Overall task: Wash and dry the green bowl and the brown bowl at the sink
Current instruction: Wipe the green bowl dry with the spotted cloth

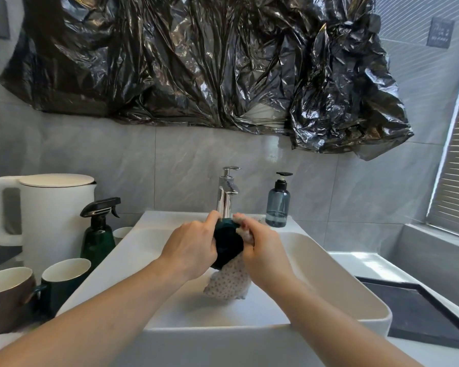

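Right now I have the green bowl [228,243] up over the sink [355,271], clamped in my left hand [194,247], whose fingers curl over its far rim, with the base turned toward me. My right hand [263,250] is closed on a spotted cloth [229,280], pressing part of it against the bowl's right side, while the rest hangs loose below both hands into the basin. I judge this to be wiping or drying the green bowl; whether water is running I cannot tell, as the tap [227,192] sits just beyond my left fingertips and I see no stream. The main risk is a slip: the bowl looks glossy and possibly wet, and only 1 hand truly grips it, so a hard rub from the right could twist it out and drop it onto the hard basin below. A second risk is knocking the rim on the tap spout, which is very close behind my knuckles. The trailing cloth could also drag through any water in the basin and undo the drying. The soap bottle [277,205] stands just past my right hand, near enough to be elbowed if I swing wide. Well off to the left of my left forearm stand 2 vessels, 1 brown [7,300] and 1 green [64,282]; I take the brown one for the brown bowl, not yet handled now.
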`<state>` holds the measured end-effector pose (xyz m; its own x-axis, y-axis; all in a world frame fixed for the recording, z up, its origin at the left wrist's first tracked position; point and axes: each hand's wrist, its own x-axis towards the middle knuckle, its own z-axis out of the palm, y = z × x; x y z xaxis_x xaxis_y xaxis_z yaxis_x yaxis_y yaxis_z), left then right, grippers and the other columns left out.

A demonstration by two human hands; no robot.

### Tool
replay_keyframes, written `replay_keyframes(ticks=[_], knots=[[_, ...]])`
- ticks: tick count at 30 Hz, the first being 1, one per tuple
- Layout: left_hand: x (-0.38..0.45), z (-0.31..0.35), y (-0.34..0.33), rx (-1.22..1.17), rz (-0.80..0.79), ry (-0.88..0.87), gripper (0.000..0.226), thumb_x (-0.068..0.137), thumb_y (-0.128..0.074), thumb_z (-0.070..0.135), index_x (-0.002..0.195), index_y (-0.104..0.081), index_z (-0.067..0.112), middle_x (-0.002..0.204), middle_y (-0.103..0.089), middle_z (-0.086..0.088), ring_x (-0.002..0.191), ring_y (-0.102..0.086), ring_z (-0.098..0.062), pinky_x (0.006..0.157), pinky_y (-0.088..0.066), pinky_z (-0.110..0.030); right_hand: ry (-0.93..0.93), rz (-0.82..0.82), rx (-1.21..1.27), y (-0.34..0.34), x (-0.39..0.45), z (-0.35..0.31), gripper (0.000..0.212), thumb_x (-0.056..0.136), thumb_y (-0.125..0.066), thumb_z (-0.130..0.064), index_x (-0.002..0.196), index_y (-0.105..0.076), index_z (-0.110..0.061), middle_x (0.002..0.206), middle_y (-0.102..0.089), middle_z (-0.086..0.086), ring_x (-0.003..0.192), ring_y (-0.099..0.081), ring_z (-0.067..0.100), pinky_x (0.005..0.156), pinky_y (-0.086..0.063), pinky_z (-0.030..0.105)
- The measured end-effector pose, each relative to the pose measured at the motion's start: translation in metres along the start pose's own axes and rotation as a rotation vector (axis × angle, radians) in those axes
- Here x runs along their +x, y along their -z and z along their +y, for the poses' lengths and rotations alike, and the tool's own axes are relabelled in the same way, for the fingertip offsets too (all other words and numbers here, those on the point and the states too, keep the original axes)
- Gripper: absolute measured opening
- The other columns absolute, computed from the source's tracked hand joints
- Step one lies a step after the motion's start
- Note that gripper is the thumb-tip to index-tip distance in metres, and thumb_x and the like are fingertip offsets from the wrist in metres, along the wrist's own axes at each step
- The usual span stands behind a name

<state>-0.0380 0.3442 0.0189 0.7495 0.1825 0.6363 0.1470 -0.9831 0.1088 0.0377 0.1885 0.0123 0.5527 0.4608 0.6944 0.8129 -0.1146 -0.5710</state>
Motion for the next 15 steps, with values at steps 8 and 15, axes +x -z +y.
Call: replay_keyframes(ticks=[8,15], knots=[[-0.001,-0.007,-0.003,0.052,-0.064,0.131,0.027,0.099,-0.042,0.019,0.125,-0.048,0.022,0.102,-0.071,-0.009,0.091,-0.064,-0.034,0.07,-0.047,-0.04,-0.068,0.039,-0.124,-0.001,0.001,0.003,0.055,0.085,-0.063,0.006,0.105,-0.081,-0.042,0.09,-0.076,-0.024,0.086,-0.068,-0.002,0.072,-0.051,0.008],[0.003,-0.026,0.004,-0.015,-0.04,0.401,0.027,0.098,-0.042,0.015,0.124,-0.05,0.019,0.11,-0.069,-0.011,0.099,-0.061,-0.035,0.074,-0.046,-0.039,-0.362,-0.163,-0.237,-0.006,-0.006,0.006,0.017,0.082,-0.068,-0.039,0.09,-0.075,-0.027,0.08,-0.074,-0.008,0.081,-0.068,0.015,0.079,-0.058,0.029]])
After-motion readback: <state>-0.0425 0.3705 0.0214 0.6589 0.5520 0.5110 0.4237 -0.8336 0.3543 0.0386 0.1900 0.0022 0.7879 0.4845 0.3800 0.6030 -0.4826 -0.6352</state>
